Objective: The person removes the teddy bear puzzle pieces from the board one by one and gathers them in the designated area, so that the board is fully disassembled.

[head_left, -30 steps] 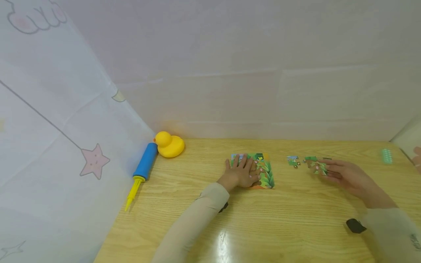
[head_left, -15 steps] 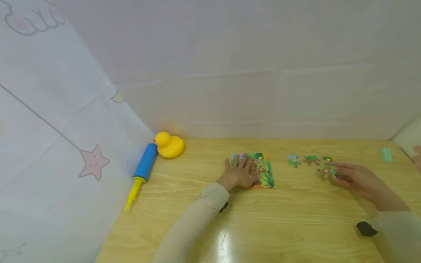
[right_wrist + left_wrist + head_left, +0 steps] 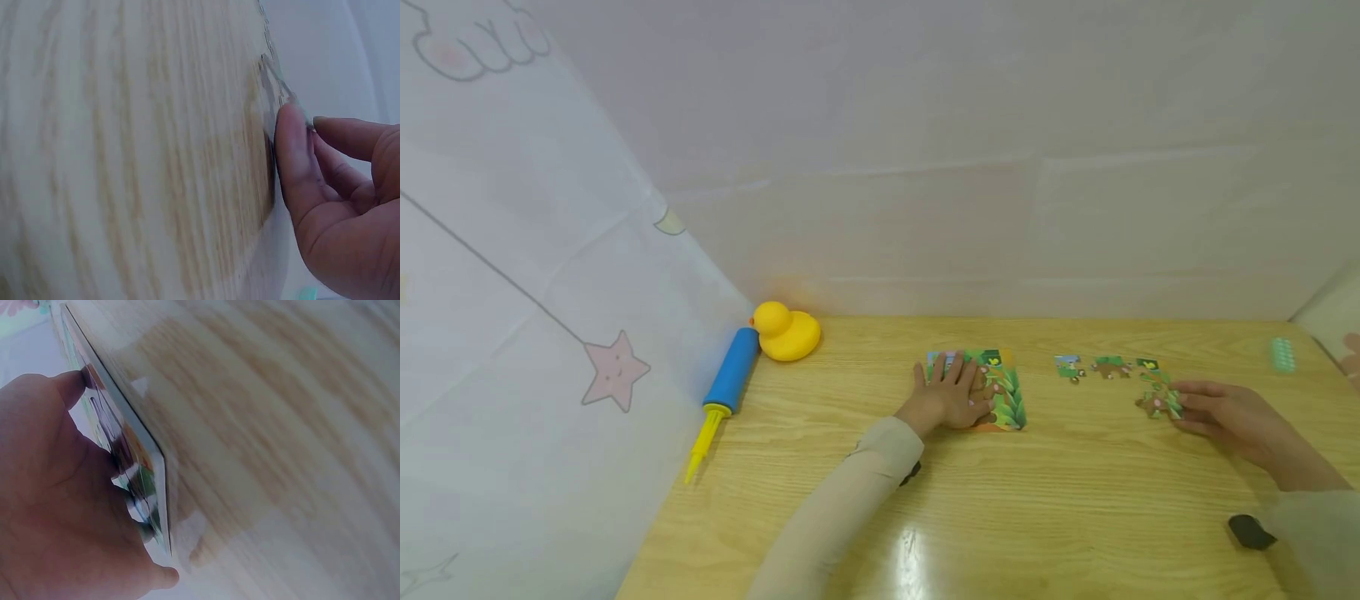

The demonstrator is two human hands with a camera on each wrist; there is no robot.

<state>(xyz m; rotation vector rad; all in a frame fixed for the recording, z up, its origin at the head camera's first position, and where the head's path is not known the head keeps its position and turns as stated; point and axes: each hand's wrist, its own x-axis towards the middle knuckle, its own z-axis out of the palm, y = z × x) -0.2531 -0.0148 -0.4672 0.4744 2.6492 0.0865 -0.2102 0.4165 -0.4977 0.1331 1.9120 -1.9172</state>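
Right hand (image 3: 1232, 414) is touching a loose puzzle piece (image 3: 1157, 398) at its fingertips, grip relaxed, long axis running away from the person; left hand (image 3: 953, 393) is pressing flat on the puzzle board (image 3: 1007, 392), lying on the desk (image 3: 1000, 500).

the left hand (image 3: 59, 506) fills the lower left of the left wrist view, lying flat with its fingers spread on a thin puzzle board (image 3: 134, 469). the board is seen almost edge-on, a slim pale rim running from the top left down toward the bottom centre, with green, orange and dark patches of its picture showing between the fingers. one fingertip (image 3: 75, 384) rests near the upper part of the board. the board lies flat on a light wooden table (image 3: 281, 425), blurred.
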